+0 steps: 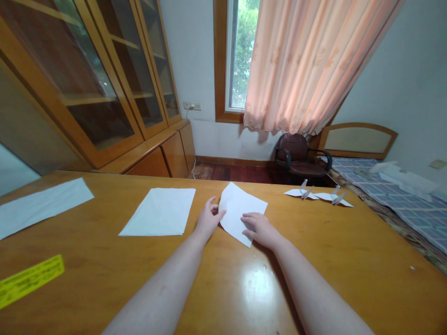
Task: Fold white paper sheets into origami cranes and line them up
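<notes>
A white sheet of paper [236, 204] lies turned at an angle on the wooden table, its left side slightly raised and curled. My left hand [208, 218] is at that raised side, with the paper's edge between thumb and fingers. On the sheet's right part rests my right hand [261, 228], palm down, its fingers stretched out over the paper. Left of my hands lies a stack of white paper [159, 211]. Two folded paper cranes [303, 191], [335, 197] stand to the right, near the far edge, their wings spread.
The wooden table [349, 265] bears a long white paper strip [45, 207] at far left and a yellow label [31, 279] nearer me. Beyond its far edge are a glass-door cabinet [139, 111], a brown armchair [295, 153] and a bed [394, 195].
</notes>
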A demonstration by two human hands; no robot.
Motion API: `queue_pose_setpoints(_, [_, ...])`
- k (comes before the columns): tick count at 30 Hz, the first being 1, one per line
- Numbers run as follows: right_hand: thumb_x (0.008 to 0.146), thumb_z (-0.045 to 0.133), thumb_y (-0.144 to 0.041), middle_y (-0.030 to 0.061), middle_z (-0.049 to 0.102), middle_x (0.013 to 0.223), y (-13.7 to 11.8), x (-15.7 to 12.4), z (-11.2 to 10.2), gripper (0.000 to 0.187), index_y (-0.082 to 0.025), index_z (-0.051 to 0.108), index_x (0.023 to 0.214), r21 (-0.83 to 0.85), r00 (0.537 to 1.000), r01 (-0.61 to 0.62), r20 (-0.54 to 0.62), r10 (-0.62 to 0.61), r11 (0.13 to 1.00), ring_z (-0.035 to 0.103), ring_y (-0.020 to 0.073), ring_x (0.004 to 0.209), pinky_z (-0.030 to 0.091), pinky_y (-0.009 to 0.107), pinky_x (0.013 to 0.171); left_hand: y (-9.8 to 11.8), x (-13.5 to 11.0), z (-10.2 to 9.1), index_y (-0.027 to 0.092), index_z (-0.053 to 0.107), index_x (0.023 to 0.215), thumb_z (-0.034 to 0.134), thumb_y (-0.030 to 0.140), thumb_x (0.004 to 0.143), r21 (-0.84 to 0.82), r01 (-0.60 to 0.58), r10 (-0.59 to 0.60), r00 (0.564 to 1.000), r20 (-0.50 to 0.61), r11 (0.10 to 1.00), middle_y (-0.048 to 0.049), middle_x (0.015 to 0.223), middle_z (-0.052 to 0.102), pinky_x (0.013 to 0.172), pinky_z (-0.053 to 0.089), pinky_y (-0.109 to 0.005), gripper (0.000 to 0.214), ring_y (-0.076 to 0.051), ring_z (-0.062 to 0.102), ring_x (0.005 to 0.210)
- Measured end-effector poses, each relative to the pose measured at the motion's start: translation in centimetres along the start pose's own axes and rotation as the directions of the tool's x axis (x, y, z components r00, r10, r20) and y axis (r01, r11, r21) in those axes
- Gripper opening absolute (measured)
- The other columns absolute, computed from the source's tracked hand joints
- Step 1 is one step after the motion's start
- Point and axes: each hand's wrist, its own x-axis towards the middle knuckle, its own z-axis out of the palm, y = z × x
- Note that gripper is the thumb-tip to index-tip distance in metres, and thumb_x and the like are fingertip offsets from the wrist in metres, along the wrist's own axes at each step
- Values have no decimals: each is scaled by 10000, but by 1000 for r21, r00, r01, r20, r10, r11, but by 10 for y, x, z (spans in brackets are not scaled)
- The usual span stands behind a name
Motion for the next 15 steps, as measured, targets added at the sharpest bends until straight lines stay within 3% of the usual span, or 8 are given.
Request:
queue_pose_setpoints(2, [778,591,-426,71,515,1306,0,1,3,484,-226,559,1218,-9,1000,-1,-11,1,1000,419,234,1214,262,382,1038,1,-3,3,179,325,1338,589,268,769,34,-47,45,997,57,998,-95,1190,603,912,449,-327,634,-196,581,1059])
queue_pose_setpoints(8, [761,603,-438,69,426,1386,3,0,8,541,-228,522,1252,1,1000,-29,8,29,1000,334,246,1288,175,424,1081,11,-9,6,188,534,1213,594,280,726,411,-178,83,968,238,894,-93,1270,539,1067,282,-411,499,-269,449,1206])
queue_pose_setpoints(11, [761,593,-450,69,376,1421,5,0,9,587,-229,477,1292,14,998,-50,45,49,999,265,257,1330,111,464,1093,13,-11,7,236,504,1260,539,229,742,475,-266,110,937,332,839,-58,1331,489,1119,130,-457,519,-261,370,1270])
queue_pose_setpoints(15, [761,583,-477,70,362,1429,6,0,11,624,-229,446,1316,15,998,-45,49,45,999,256,258,1334,99,472,1095,9,-12,8,250,441,1321,462,225,778,492,-295,96,916,390,819,-46,1384,432,1130,35,-465,544,-252,294,1322])
